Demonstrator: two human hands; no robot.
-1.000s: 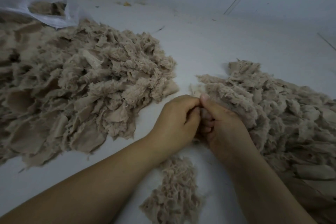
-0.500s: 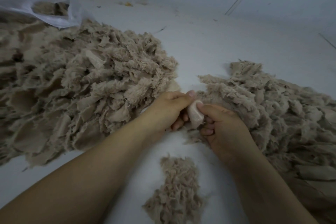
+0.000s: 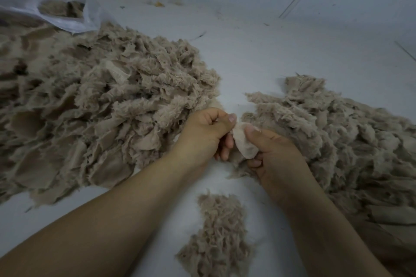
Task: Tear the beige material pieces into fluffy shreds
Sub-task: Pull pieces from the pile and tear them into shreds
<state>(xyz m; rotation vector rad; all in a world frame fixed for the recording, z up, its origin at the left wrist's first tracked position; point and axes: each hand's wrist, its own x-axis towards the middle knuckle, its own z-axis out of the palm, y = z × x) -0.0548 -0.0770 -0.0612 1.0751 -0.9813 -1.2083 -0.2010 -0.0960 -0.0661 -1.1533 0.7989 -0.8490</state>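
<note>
Both hands meet at the centre: the left hand [image 3: 203,132] and the right hand [image 3: 278,155] each pinch one beige piece [image 3: 244,143], its lower part hidden behind the fingers. Three fluffy heaps lie on the white surface [image 3: 270,56]: the left pile [image 3: 90,108], cut by the frame, the right pile [image 3: 349,137], and small shreds [image 3: 217,236]. A white bag [image 3: 56,7] is half out of view.

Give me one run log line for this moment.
step: tearing | left hand: pinches beige piece | right hand: grips same piece | small shred pile: near
</note>
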